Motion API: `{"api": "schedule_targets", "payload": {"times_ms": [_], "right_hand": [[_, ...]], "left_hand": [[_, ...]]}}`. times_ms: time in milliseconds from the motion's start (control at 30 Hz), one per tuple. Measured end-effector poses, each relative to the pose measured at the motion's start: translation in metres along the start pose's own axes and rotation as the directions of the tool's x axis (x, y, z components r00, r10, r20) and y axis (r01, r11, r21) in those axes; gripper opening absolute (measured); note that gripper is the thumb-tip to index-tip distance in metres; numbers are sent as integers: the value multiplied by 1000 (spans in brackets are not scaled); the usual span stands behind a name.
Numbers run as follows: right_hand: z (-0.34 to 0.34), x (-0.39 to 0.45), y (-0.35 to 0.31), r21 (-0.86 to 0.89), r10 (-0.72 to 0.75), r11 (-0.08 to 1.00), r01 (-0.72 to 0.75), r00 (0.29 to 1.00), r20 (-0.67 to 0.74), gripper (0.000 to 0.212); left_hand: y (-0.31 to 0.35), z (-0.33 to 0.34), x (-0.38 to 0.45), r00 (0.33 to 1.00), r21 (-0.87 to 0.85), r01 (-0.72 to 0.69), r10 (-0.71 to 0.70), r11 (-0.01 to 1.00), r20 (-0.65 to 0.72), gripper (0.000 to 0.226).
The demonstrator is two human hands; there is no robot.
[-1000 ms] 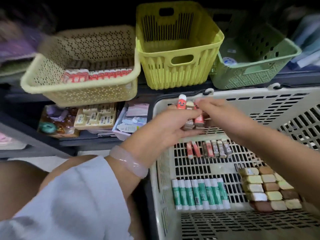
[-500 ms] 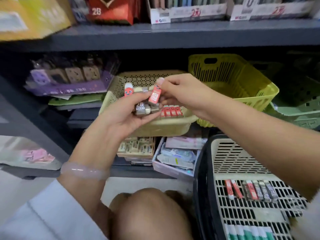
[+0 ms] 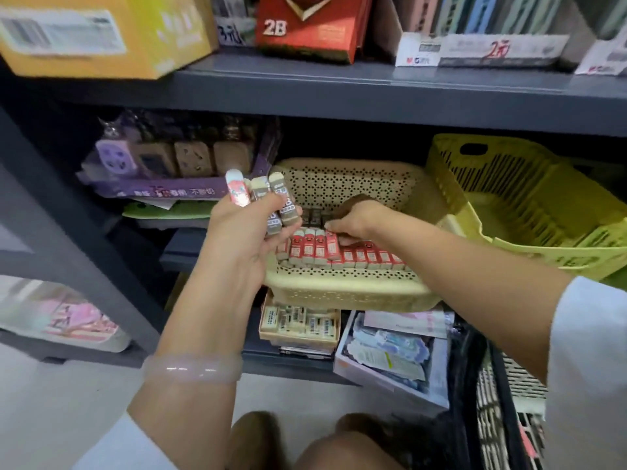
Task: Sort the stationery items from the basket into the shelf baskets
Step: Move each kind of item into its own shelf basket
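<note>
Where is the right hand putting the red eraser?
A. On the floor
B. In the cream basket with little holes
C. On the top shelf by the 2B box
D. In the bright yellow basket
B: the right hand presses a red eraser into the row inside the cream basket, not the yellow one.

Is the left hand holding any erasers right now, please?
Yes, the left hand grips a few erasers above the beige basket.
</note>
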State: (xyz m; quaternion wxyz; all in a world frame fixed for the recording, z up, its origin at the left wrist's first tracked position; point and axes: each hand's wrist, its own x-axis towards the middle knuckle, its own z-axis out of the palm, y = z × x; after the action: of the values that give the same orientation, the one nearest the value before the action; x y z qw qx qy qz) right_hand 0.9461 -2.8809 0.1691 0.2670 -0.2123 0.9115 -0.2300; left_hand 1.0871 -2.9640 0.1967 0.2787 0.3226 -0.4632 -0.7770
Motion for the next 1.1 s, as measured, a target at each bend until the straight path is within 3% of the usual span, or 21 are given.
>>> {"api": "schedule_targets", "payload": {"times_ms": [67, 133, 233, 300, 400, 567, 667, 767, 967, 1100], "right_hand": [[2, 1, 2, 17, 4, 1000, -5, 1000, 21, 26], [-1, 0, 7, -56, -79, 995, 81, 996, 42, 28], [-7, -6, 12, -237, -260, 929, 283, 958, 125, 64], [-4, -9, 11, -347, -334, 858, 378, 925, 181, 77], [4, -7, 10, -462, -392, 775, 432, 901, 185, 73], [7, -4, 10, -461, -400, 776, 430, 901, 166, 62], [6, -4, 9, -463, -430, 769, 440, 893, 134, 71], [6, -4, 2, -474, -509, 733, 489, 855, 95, 73], [23, 0, -13, -576, -637, 577, 579, 760, 127, 53], [27, 7, -12, -557, -653, 555, 617, 738, 167, 45]], "left_hand": [[1, -3, 3, 1000, 10, -8, 8, 1000, -4, 15], [2, -4, 4, 1000, -5, -6, 7, 1000, 9, 14], [2, -4, 3, 999, 3, -11, 11, 1000, 36, 12], [1, -4, 3, 999, 25, -14, 13, 1000, 40, 12], [-1, -3, 2, 999, 56, -28, 26, 998, 33, 12], [-2, -1, 1, 998, 84, -64, 61, 994, 35, 14], [-3, -1, 0, 997, 90, -71, 68, 993, 36, 14], [-2, -1, 1, 997, 84, -74, 70, 994, 40, 14], [-2, -3, 3, 998, 48, -54, 52, 997, 47, 14], [-1, -4, 5, 998, 32, -47, 45, 998, 53, 14]]}}
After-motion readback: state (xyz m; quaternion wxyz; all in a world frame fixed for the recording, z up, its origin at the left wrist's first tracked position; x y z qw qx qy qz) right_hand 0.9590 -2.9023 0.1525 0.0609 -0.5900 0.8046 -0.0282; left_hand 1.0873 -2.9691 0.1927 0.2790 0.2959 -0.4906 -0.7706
